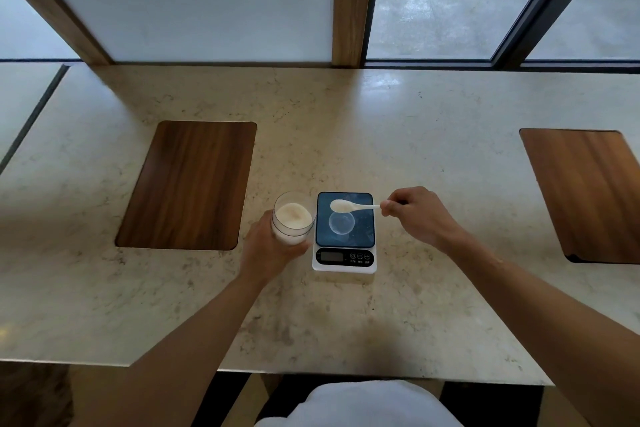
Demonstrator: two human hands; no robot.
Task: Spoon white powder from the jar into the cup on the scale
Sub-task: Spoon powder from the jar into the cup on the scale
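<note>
A clear glass jar (293, 218) holding white powder stands just left of the scale, and my left hand (268, 250) is wrapped around its lower part. The small digital scale (360, 237) has a dark blue platform and a white base. On the platform sits a small clear cup (341, 222). My right hand (417, 215) pinches the handle of a white spoon (349, 206), whose bowl hovers over the platform just behind the cup. I cannot tell whether the spoon carries powder.
The work happens near the front middle of a pale marble counter (346, 315). A dark wooden inlay panel (187, 184) lies left of the jar, another wooden panel (588, 194) at the far right. Windows and wooden posts stand behind the counter.
</note>
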